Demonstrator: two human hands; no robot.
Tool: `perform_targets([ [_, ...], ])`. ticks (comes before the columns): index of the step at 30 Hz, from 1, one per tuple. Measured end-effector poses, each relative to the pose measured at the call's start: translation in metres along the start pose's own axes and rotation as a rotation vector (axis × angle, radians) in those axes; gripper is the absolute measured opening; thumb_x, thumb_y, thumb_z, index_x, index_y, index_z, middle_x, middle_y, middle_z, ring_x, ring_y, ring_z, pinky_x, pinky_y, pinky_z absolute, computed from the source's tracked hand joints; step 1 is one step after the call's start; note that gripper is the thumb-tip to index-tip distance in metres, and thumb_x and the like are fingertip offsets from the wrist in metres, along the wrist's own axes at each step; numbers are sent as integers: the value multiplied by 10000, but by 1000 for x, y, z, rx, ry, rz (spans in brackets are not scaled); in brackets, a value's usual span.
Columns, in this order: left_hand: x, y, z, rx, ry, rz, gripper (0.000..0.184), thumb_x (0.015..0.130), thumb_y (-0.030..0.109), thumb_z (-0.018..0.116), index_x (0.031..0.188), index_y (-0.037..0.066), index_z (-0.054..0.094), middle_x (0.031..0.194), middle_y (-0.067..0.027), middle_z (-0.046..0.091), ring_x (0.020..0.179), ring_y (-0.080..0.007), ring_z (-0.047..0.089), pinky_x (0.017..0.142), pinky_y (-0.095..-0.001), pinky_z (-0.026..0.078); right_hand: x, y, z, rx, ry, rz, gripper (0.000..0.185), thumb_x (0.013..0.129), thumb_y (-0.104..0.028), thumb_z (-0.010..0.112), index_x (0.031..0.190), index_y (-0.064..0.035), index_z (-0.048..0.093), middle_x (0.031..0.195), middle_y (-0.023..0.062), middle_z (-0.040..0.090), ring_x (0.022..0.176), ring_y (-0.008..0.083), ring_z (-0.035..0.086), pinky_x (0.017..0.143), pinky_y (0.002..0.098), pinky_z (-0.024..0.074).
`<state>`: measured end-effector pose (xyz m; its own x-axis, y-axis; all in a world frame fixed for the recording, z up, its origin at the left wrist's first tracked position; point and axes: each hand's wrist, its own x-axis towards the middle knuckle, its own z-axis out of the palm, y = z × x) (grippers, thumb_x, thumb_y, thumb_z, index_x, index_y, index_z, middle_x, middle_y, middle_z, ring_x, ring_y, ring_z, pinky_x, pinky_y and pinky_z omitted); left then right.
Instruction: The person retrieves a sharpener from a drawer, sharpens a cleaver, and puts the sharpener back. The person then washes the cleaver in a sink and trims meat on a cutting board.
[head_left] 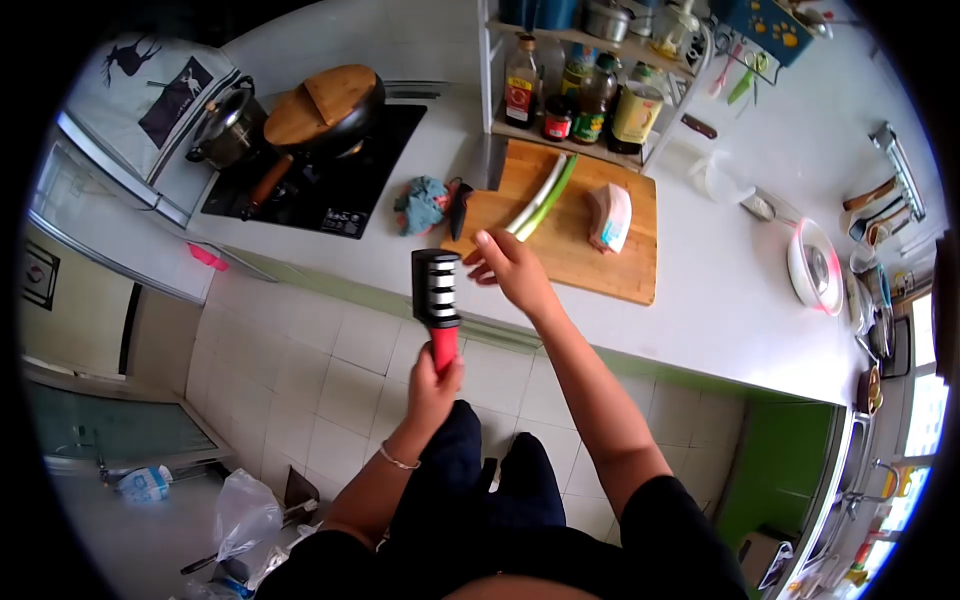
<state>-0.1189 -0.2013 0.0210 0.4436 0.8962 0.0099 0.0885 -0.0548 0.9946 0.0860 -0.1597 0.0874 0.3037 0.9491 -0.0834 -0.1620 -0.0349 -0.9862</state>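
Note:
My left hand (433, 387) is wrapped round the red handle of a knife sharpener (436, 290), held upright in front of the counter edge. Its black head has several white-edged slots. Just right of that head, my right hand (508, 268) hovers with loosely bent fingers apart and nothing in them. Beyond it, on the wooden cutting board (600, 275), lie a green onion (545, 200) and a pale pink slab of meat (610, 217). A kitchen knife (461, 208) rests at the board's left edge, black handle toward me.
Left of the board is a crumpled blue-grey cloth (424, 203). A wok (350, 115) with a wooden lid and a steel pot (228, 122) stand on the black stove (345, 195). Behind the board, a rack holds sauce bottles (597, 97). A white basin (812, 265) sits at the right.

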Motion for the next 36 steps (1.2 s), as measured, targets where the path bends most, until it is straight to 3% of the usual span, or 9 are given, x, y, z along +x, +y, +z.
perform_targets([
  [4, 28, 48, -59, -142, -4, -255, 171, 824, 84, 622, 911, 18, 490, 593, -6, 492, 432, -69, 456, 400, -212, 368, 128, 103, 12, -875, 298, -386, 465, 817, -354, 611, 1119, -30, 471, 971, 258, 547, 865, 452, 557, 756, 495, 476],
  [8, 70, 77, -99, -169, 15, -320, 177, 814, 97, 624, 892, 16, 487, 594, -7, 494, 432, -70, 460, 402, -214, 374, 179, 113, 21, -1273, 293, 68, 747, 777, -506, 596, 1306, -43, 345, 1175, 244, 411, 973, 410, 547, 783, 439, 498],
  [13, 120, 86, -126, -110, -86, -314, 183, 815, 96, 625, 921, 17, 498, 624, -7, 501, 450, -68, 462, 409, -218, 391, 194, 83, 24, -1008, 383, 352, 830, 772, -392, 615, 1385, -34, 185, 1187, 265, 460, 934, 397, 587, 793, 422, 504],
  [19, 162, 75, -140, 135, -492, -306, 242, 811, 103, 644, 973, 7, 492, 658, -10, 510, 446, -65, 464, 406, -218, 394, 57, 15, -14, -516, 537, -41, 661, 845, -168, 576, 1379, -54, 204, 869, 161, 576, 778, 293, 570, 660, 375, 441],
  [23, 175, 73, -74, 247, -815, -275, 266, 792, 164, 684, 905, 25, 488, 644, -7, 490, 429, -81, 465, 396, -236, 400, -56, -15, -80, -363, 488, -108, 629, 802, 28, 512, 1377, -86, 286, 792, 4, 475, 650, 85, 436, 577, 221, 389],
  [25, 163, 67, -9, 330, -922, -146, 299, 788, 206, 703, 874, 19, 486, 606, -35, 519, 421, -111, 491, 405, -277, 408, -99, -19, -116, -297, 758, 32, 164, 850, -77, 559, 998, -29, 506, 678, -32, 442, 604, 59, 399, 526, 221, 337],
  [27, 156, 50, 67, 371, -960, 32, 329, 787, 250, 693, 891, 8, 496, 594, -77, 567, 433, -160, 547, 421, -299, 424, -134, -40, -136, -267, 981, 104, 284, 895, -139, 555, 646, -35, 468, 545, -50, 394, 525, 43, 363, 474, 236, 293],
  [34, 121, 20, 265, 386, -1093, -71, 417, 764, 342, 650, 975, 5, 524, 660, -93, 600, 461, -167, 583, 455, -296, 469, -199, -28, -229, -257, 1145, -151, 199, 921, -126, 504, 768, -10, 555, 541, -5, 464, 482, 56, 434, 428, 217, 336],
  [36, 117, 3, 287, 445, -1162, -129, 367, 747, 318, 636, 920, 13, 527, 642, -80, 592, 463, -168, 586, 460, -299, 471, -205, -10, -251, -328, 1139, -49, 120, 916, -101, 500, 990, -12, 532, 543, 12, 487, 445, 70, 452, 405, 232, 360],
])
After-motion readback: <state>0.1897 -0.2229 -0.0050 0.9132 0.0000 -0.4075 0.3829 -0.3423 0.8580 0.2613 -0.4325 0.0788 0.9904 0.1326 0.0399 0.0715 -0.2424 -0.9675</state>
